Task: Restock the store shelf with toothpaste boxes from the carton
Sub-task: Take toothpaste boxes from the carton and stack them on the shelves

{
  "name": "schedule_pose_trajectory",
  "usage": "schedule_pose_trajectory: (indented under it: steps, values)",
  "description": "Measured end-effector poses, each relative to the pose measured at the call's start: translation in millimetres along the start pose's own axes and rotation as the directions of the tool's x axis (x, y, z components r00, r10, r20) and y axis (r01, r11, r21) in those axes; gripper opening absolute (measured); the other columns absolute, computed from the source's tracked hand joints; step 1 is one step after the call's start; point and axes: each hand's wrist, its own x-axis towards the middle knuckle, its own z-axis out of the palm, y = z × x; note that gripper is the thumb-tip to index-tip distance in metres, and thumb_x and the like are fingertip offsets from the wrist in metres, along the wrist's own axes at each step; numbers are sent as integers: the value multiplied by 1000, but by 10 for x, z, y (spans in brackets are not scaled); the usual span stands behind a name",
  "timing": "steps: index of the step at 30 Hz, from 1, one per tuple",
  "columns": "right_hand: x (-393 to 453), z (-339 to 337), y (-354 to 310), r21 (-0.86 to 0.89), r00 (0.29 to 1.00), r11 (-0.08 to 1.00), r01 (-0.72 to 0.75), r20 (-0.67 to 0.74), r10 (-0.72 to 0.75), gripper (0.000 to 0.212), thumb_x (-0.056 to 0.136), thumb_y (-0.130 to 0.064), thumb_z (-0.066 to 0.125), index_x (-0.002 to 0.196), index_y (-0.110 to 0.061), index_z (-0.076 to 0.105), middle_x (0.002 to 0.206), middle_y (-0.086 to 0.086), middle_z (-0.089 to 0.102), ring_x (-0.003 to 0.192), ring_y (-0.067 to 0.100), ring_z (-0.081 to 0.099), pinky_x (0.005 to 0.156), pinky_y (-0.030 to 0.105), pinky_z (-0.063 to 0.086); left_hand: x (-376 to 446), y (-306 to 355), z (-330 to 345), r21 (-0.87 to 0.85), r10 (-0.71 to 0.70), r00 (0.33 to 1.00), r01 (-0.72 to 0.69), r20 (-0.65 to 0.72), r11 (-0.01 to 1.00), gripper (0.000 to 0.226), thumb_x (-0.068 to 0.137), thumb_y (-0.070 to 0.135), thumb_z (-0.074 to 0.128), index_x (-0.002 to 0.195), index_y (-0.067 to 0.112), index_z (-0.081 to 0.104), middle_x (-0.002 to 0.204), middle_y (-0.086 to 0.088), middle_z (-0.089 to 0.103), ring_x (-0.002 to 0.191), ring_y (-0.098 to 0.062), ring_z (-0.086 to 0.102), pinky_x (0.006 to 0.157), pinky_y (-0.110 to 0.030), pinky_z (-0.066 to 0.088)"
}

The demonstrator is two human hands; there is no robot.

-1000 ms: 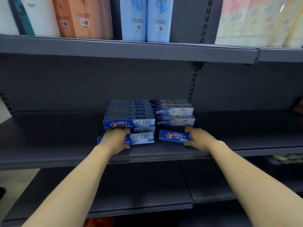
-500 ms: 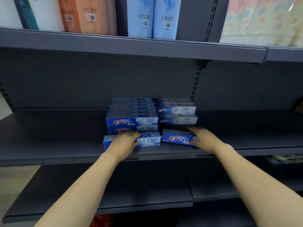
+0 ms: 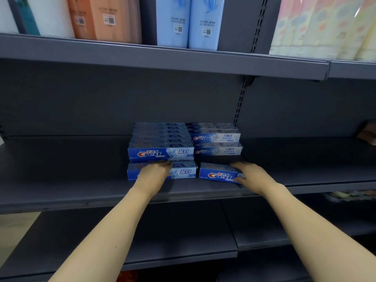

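Observation:
Two stacks of blue Crest toothpaste boxes stand on the dark grey middle shelf (image 3: 61, 176): a left stack (image 3: 160, 147) and a paler right stack (image 3: 216, 142). In front of the left stack lies a single box (image 3: 184, 171); my left hand (image 3: 154, 173) rests over its left half, fingers curled over its top. In front of the right stack lies another box (image 3: 215, 174); my right hand (image 3: 251, 174) holds its right end, with the thumb at the front face. The carton is out of view.
The upper shelf (image 3: 162, 60) carries tissue packs in orange (image 3: 105, 17), light blue (image 3: 189, 21) and pastel wrap (image 3: 325, 27). A slotted upright (image 3: 240, 102) divides the back panel. A lower shelf (image 3: 183, 241) lies beneath my arms.
Both front boxes have slid a little deeper onto the shelf toward the stacks, with my hands staying on them. The camera has tilted down slightly.

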Motion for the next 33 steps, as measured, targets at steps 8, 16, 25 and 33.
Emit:
schedule_pose_trajectory:
  steps: [8,16,25,33]
  values:
    - [-44,41,-27,-37,999,999,-19,-50,17,53,96,-28,51,146,-23,33,142,2,47,124,21,49,95,29,42,156,-23,86,2,-32,999,32,35,999,35,95,15,49,130,12,48,127,-6,55,119,-27,52,80,-39,52]
    - [-112,-77,-66,-74,991,994,82,-103,-90,47,94,-25,55,139,-20,44,137,0,52,122,20,50,96,29,41,164,65,-34,85,-48,999,49,-7,995,42,94,11,51,135,13,43,134,-5,47,123,-24,46,87,-34,49]
    - [103,-192,-727,-4,943,958,286,-176,-283,50,96,-26,54,143,-18,41,143,2,48,131,21,45,105,31,39,-51,-130,-424,102,154,874,-120,-460,988,36,75,13,48,101,4,70,98,-10,72,86,-27,69,73,-35,55]
    - [394,-57,-1367,-16,905,923,385,-191,-381,51,97,-24,51,146,-17,36,149,4,40,134,22,40,107,29,34,-223,-370,-248,153,131,932,-83,-339,985,50,52,22,90,97,7,73,95,-7,73,87,-22,70,75,-31,56]
